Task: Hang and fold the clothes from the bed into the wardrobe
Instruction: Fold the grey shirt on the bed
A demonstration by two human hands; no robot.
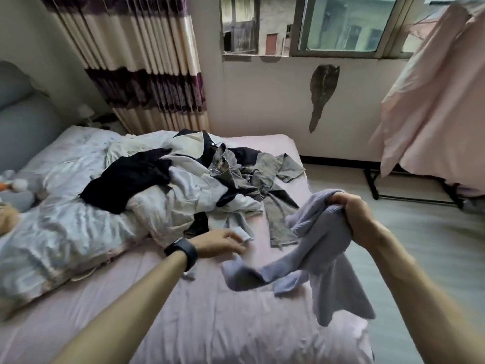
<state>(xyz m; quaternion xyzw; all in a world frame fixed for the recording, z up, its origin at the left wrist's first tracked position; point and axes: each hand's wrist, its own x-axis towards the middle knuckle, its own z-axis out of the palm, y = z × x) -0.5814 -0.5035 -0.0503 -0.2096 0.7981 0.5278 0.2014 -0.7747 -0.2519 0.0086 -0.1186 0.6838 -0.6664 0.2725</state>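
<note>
The right hand clenched a lavender sweater at the bed's right edge, beside open floor; the left hand hovered loose-fingered (holding nothing) near the clothes pile mid-mattress.

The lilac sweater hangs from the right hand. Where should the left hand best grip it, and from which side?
Probably the drooping lower end of the lilac sweater, approached from the left: the right hand bunches the top, so that end trails low over the bed, nearest the open left hand.
</note>
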